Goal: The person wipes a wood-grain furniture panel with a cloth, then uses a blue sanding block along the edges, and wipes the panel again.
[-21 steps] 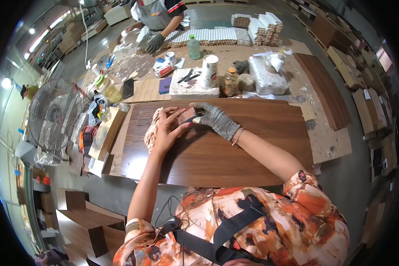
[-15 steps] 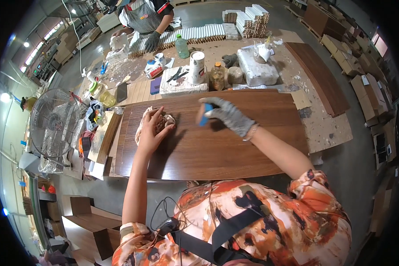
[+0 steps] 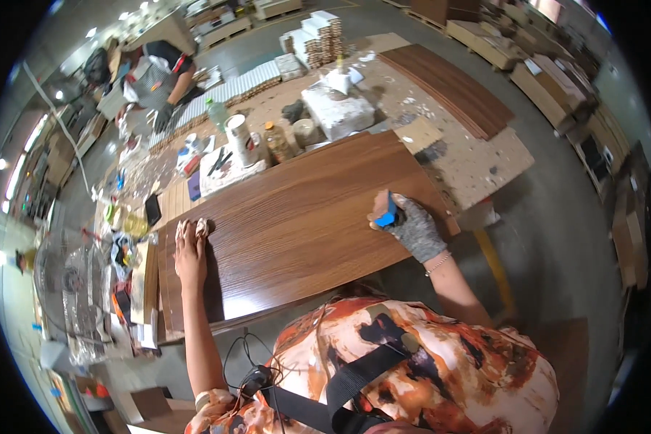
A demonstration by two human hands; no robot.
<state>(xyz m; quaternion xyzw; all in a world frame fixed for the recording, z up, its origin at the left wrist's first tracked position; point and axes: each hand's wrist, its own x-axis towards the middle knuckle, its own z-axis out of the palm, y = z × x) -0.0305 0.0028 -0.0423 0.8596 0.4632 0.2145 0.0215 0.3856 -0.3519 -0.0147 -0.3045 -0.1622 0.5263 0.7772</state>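
A dark brown wood-grain panel [image 3: 304, 217] lies flat in front of me. At its left end my bare left hand [image 3: 190, 253] holds a crumpled pale cloth [image 3: 203, 226] against the surface, its fingers stretched over it. My right hand [image 3: 417, 228], in a grey knitted glove, is over the panel's right end. Its fingers are closed round a small blue and brown block [image 3: 386, 210]; its exact kind does not show.
Behind the panel stand a white cylindrical container [image 3: 239, 139], an orange-capped bottle [image 3: 277, 142] and a plastic-wrapped block [image 3: 338, 110]. More brown boards [image 3: 448, 87] lie at the far right. A co-worker [image 3: 159, 79] handles white strips at the far left. A fan [image 3: 72, 278] stands left.
My view has turned, so the panel appears tilted. My right hand has moved with the block to the panel's right end. My left hand, with the cloth, is now nearer the left edge.
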